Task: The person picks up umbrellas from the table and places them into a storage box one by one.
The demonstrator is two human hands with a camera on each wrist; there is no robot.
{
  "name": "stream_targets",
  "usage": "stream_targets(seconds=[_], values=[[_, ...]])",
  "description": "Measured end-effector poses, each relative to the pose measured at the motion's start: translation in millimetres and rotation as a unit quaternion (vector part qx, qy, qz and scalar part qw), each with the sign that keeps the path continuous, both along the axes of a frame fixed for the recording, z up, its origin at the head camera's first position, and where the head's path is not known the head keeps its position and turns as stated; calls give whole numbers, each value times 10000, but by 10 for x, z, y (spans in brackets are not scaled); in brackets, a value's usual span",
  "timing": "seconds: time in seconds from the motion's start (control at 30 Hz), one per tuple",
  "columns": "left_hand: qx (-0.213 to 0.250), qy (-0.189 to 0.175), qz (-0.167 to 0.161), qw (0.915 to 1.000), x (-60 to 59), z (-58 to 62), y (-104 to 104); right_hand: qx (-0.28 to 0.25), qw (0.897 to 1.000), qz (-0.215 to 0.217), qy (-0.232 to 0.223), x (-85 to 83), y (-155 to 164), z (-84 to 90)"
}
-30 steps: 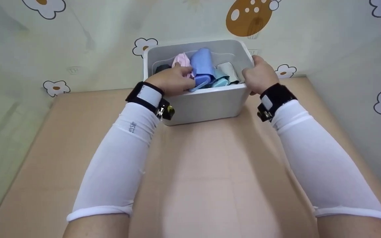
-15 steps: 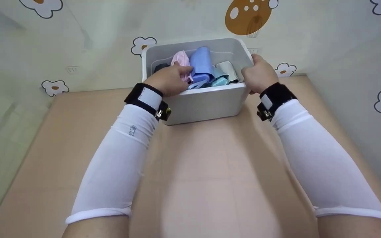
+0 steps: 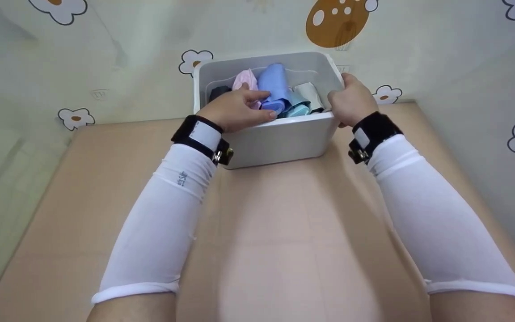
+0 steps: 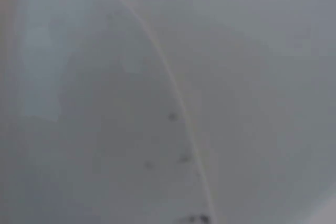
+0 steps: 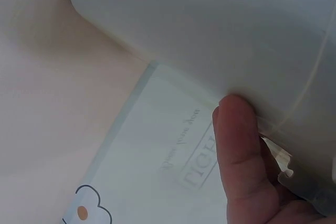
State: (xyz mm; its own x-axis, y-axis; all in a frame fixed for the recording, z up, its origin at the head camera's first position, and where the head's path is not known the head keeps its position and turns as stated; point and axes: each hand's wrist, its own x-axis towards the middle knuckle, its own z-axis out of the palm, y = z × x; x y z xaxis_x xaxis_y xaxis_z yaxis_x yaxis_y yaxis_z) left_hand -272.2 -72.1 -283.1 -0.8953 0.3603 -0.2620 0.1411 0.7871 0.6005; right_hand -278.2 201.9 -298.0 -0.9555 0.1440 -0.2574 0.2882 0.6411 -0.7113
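Note:
A pale grey plastic bin (image 3: 280, 141) stands at the far end of the brown surface, against the wall. Inside are a blue rolled item (image 3: 274, 82) with a rounded blue end, a pink fabric item (image 3: 245, 79), a teal item (image 3: 298, 110), an off-white item (image 3: 309, 95) and a dark item (image 3: 218, 92). My left hand (image 3: 239, 109) lies over the front rim, fingers fairly straight, by the pink and blue items. My right hand (image 3: 353, 100) grips the bin's right side at the rim; in the right wrist view a finger (image 5: 244, 150) presses its outer wall.
The brown surface (image 3: 266, 232) stretches from the bin toward me. A wall (image 3: 128, 58) with flower prints rises behind it and along both sides. Only the bin's blurred grey wall (image 4: 131, 129) fills the left wrist view.
My left hand first drew back a little from the blue item's front, then reached right again with its fingers spreading. The right hand and the bin stay in place.

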Motion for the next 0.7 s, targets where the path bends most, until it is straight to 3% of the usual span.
stream_targets(seconds=[0.13, 0.37, 0.7], values=[[9, -22, 201, 9998, -3, 10, 23, 8, 10000, 35, 46, 7, -4, -1], [-297, 113, 264, 9991, -10, 35, 68, 76, 9995, 137, 265, 31, 3, -12], [-298, 362, 416, 9980, 20, 2, 95, 74, 9997, 111, 228, 33, 4, -19]])
